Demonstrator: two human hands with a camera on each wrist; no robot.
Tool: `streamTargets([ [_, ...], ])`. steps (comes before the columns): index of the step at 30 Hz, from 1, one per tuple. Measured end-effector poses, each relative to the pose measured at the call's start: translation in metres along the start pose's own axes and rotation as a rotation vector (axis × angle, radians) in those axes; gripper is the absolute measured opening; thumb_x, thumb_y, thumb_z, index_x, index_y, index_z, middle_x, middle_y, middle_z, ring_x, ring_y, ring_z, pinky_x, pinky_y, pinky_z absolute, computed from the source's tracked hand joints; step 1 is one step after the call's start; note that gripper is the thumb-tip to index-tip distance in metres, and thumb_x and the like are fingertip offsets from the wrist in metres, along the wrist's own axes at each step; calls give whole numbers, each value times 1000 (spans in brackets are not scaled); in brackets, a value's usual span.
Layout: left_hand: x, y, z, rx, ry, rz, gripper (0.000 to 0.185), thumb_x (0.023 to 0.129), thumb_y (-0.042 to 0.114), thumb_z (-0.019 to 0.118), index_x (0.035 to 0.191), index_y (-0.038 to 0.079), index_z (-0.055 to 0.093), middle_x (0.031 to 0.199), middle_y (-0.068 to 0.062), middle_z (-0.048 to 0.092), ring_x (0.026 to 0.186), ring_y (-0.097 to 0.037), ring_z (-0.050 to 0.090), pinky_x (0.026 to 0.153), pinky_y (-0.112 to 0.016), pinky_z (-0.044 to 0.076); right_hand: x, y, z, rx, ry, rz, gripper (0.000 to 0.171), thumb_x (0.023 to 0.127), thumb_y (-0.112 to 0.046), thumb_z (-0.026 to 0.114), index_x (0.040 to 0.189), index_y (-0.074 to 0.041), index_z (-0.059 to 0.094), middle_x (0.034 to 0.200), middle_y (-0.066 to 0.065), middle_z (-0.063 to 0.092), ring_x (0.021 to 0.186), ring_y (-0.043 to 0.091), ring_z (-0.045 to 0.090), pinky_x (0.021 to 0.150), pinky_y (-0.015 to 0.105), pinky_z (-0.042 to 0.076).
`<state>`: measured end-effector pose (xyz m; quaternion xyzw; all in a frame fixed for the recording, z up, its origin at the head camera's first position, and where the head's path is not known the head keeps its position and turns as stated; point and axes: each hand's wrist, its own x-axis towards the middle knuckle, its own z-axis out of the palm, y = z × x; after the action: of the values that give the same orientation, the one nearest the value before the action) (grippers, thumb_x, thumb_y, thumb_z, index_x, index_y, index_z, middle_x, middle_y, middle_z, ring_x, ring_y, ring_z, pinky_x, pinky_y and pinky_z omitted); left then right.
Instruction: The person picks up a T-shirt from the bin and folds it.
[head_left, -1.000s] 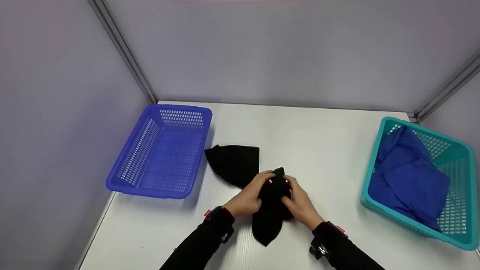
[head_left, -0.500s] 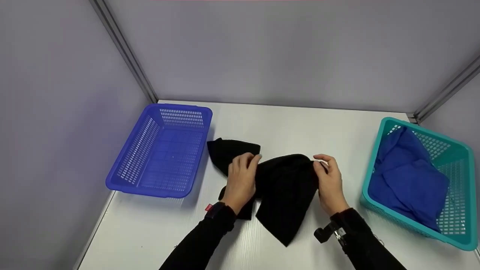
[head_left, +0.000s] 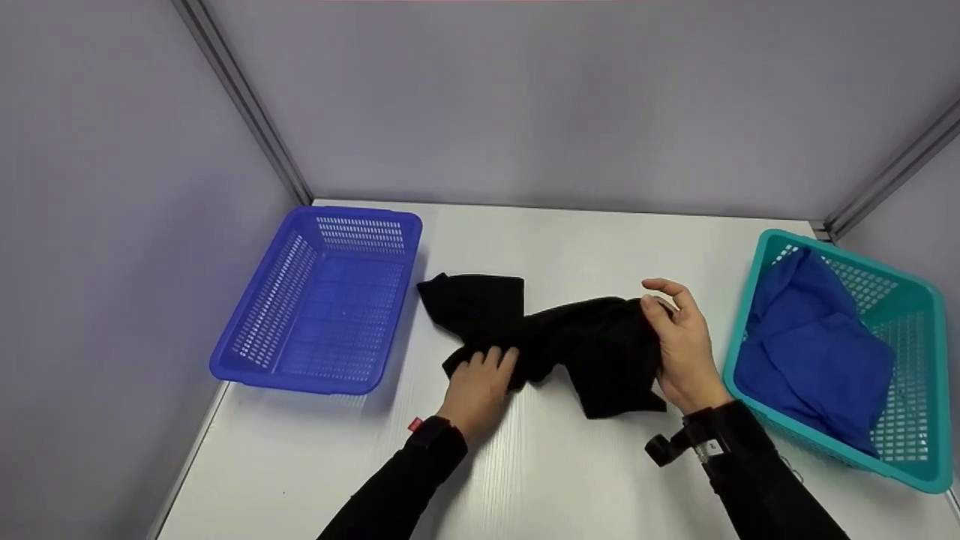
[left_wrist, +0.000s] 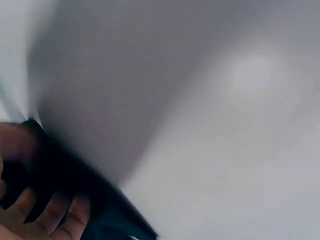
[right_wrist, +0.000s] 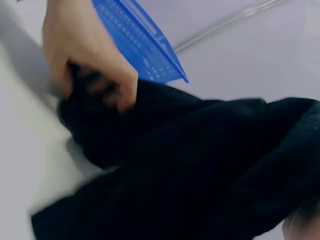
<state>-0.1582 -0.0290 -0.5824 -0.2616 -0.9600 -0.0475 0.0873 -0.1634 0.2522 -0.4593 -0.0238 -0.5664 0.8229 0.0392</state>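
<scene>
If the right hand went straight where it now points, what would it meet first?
Probably the back wall; the way across the table beyond the right hand looks free, though depth is unclear.

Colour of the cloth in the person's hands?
The cloth is black, with no pattern visible; best seen in the head view.

The cloth (head_left: 611, 349) is black, left basket (head_left: 337, 319) blue, right basket (head_left: 911, 341) teal, table (head_left: 592, 255) white.

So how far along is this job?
Done: the black cloth is out on the table. Underway: the left hand and right hand hold it. Remaining, probably: straightening it; it's crumpled. Whether the blue cloth in the green basket is finished, I can't tell.
</scene>
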Motion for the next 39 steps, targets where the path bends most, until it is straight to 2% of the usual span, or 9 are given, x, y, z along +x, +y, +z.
streamTargets([
  [4,3,-15,-10,34,64,9,24,88,2,69,109,7,61,102,-9,60,86,-28,60,68,-38,55,5,-7,-11,-56,18,-14,35,103,-17,60,135,-7,51,94,2,63,82,14,64,68,25,55],
  [9,17,-35,-47,-38,212,-21,23,79,-17,65,92,1,59,103,-12,49,85,-27,53,60,-33,56,10,-17,-27,-210,38,-52,35,100,-15,65,132,-3,55,94,1,64,84,13,62,71,22,53],
  [13,34,-52,-85,-78,388,-63,17,84,-16,60,91,-1,57,105,-13,49,85,-29,54,55,-36,54,10,-27,-40,-570,-28,-73,38,97,-24,71,130,-5,61,94,-1,59,81,11,57,69,20,48],
  [17,50,-67,-119,-78,567,-108,9,88,-9,60,90,0,57,98,-14,58,79,-32,58,54,-42,53,9,-37,-53,-982,-216,-138,44,96,-31,73,135,-15,62,103,0,50,81,11,51,68,20,43],
  [23,65,-71,-163,-244,659,-210,10,87,-6,59,87,4,59,79,-14,59,73,-33,56,63,-45,51,13,-51,-69,-1237,-383,-300,45,95,-25,74,138,-17,63,106,-4,48,89,7,45,75,19,36],
  [27,74,-65,-191,-479,694,-279,14,86,-10,48,87,0,58,81,-17,57,77,-34,57,70,-47,49,15,-70,-71,-1186,-392,-390,35,93,-12,75,128,-15,70,104,-3,55,92,4,51,79,15,38],
  [31,76,-59,-220,-715,796,-231,13,80,-9,42,81,-2,53,75,-10,54,69,-24,51,65,-36,43,11,-101,-64,-1049,-217,-423,20,97,-5,68,116,-7,75,102,-7,69,91,3,61,79,11,44],
  [34,72,-54,-242,-887,849,-119,8,76,-3,43,80,-2,49,72,-1,47,62,-16,43,58,-27,34,6,-123,-58,-663,-144,-400,20,100,2,60,115,8,70,102,-1,73,88,9,67,75,16,52],
  [39,67,-48,-264,-1010,846,-18,23,91,12,65,83,-1,48,72,5,45,63,-12,43,57,-26,35,2,-144,-56,2,-329,-371,22,100,18,42,114,24,58,100,20,69,80,25,72,66,29,60],
])
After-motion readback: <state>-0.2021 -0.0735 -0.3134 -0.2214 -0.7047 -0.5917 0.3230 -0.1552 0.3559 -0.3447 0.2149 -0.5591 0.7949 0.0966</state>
